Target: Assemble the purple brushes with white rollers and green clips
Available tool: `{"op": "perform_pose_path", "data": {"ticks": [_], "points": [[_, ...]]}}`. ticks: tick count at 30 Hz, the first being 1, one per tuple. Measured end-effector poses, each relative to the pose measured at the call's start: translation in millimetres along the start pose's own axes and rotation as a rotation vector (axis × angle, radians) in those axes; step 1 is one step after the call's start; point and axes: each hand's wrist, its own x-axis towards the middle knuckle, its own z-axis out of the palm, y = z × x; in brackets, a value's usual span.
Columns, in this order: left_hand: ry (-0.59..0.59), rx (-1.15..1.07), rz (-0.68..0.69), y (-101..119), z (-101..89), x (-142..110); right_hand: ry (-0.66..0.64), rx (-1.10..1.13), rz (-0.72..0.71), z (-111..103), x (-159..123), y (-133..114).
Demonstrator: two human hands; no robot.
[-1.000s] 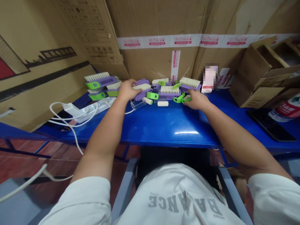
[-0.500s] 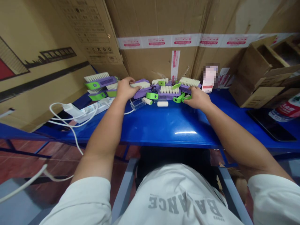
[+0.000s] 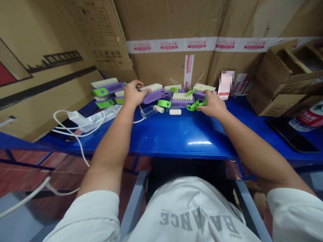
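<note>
Purple scrub brush [image 3: 153, 96] held at its end by closed left hand [image 3: 133, 94], bristles facing up, thumb beside bristles. Green plastic clip [image 3: 193, 106] touched by half-curled right hand [image 3: 213, 105]; firmness of grip cannot be told. Second brush [image 3: 204, 88] seen just behind right hand. Clear plastic case [image 3: 148, 112] and white roller [image 3: 175, 112] placed on blue bench [image 3: 191, 134].

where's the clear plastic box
In the head view, the clear plastic box sits on the blue table, just below the left hand, beside a small cream cylinder.
</note>
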Motion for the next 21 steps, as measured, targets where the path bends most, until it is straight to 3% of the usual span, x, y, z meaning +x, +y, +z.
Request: {"op": "perform_pose_path", "data": {"ticks": [11, 21], "points": [[0.095, -0.218, -0.026, -4, 8.2, 10, 0.022, 0.107, -0.037, 9, 6, 7], [0.050, -0.292, 0.010, -10, 12.1, 11, 0.027, 0.182, -0.076, 12, 9, 9]]}}
